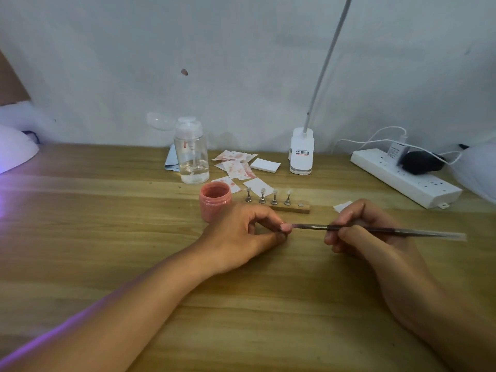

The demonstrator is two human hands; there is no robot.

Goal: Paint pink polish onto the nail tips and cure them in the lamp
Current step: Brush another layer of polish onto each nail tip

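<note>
One nail tip [286, 226] sits between left fingers [268, 214], brush [375, 229] touching it.

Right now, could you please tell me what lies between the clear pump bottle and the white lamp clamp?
In the head view, pink-stained paper wipes and a stack of white pads lie between the pump bottle and the lamp clamp.

The scene is dimly, evenly lit, and everything is rendered soft and slightly hazy. A violet glow is cast from the white domed lamp [13, 151] at the left edge, and the left side of the pale-brown wooden table [107, 237] is tinted by it. Only faint shadows are thrown. The margins are stretched by the wide lens, and the upper corners are darkened.
</note>
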